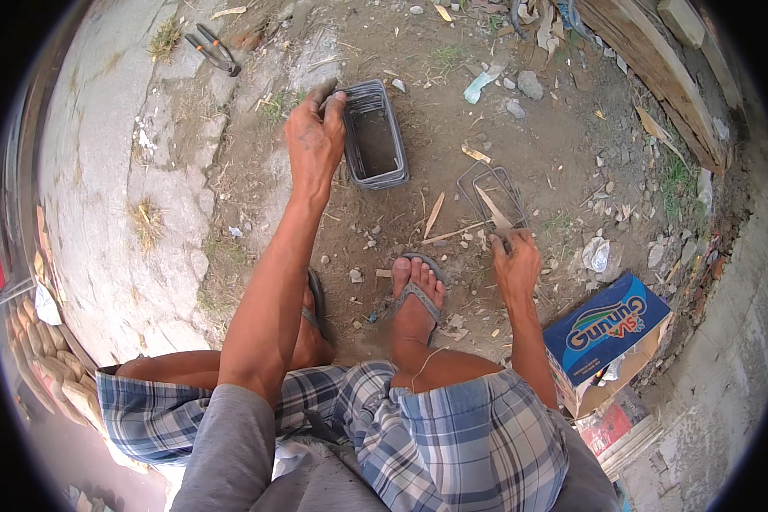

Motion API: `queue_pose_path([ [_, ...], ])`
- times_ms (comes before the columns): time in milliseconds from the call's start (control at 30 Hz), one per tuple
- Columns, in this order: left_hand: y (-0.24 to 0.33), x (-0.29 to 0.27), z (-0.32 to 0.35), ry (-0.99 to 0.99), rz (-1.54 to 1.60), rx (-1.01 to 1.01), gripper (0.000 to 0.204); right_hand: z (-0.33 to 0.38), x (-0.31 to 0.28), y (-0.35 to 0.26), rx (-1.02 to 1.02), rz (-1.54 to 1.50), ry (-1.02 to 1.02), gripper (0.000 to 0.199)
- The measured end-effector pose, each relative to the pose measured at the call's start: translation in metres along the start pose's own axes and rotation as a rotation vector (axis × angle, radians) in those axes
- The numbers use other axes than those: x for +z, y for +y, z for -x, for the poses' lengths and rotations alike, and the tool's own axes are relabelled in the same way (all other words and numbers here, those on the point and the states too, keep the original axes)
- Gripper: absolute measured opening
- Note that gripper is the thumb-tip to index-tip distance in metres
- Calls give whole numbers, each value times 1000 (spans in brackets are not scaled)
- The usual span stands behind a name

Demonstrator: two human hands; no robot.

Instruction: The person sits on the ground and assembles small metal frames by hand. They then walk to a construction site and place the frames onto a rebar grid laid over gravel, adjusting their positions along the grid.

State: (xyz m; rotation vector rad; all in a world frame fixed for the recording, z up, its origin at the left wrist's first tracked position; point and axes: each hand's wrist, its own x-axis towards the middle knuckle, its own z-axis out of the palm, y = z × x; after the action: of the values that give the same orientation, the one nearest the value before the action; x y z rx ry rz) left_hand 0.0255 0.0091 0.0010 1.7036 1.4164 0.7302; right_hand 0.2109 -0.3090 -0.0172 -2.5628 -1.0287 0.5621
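Observation:
A neat stack of rectangular bent-wire stirrups (pixel 390 181) rests on the dirt ahead of my feet, its middle hollow. My left hand (pixel 314 136) is closed at its far left corner, thumb and fingers around the wires. Farther right and nearer to me, my right hand (pixel 515 260) has its fingers bent together at the near end of a few loose wire stirrups (pixel 519 198). A pale wood splinter (pixel 491 207) lies across these, close to the fingertips. The fingers partly hide their contact with the wire.
Orange-handled pincers (pixel 218 51) lie at the far left by a concrete slab (pixel 102 171). At right stand a blue cardboard box (pixel 606 328) and, farther off, wooden boards (pixel 657 77). Stones, wood chips and crumpled foil (pixel 596 254) litter the ground. My sandalled feet (pixel 416 290) are close by.

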Motion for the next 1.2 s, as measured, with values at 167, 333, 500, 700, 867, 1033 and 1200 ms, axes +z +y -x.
queue_pose_path([
  [167,0,-15,-2,24,-22,18,36,-11,-32,-28,-97,-196,180,20],
  [333,0,-32,2,57,59,-21,40,-25,-63,-52,344,-802,-59,29],
  [500,17,-39,6,-49,87,-106,46,-41,-37,-94,360,-1178,-187,32],
  [700,51,-37,16,-322,337,-220,50,-47,-25,-129,214,-1119,-227,31],
  [867,49,-33,16,-337,439,-249,56,-47,-25,-150,149,-1091,-225,29],
  [1033,57,-36,16,-406,558,-280,75,-44,-21,-151,-188,-929,-236,30],
  [1200,61,-39,14,-501,595,-271,86,-34,-12,-172,-308,-894,-195,29],
])
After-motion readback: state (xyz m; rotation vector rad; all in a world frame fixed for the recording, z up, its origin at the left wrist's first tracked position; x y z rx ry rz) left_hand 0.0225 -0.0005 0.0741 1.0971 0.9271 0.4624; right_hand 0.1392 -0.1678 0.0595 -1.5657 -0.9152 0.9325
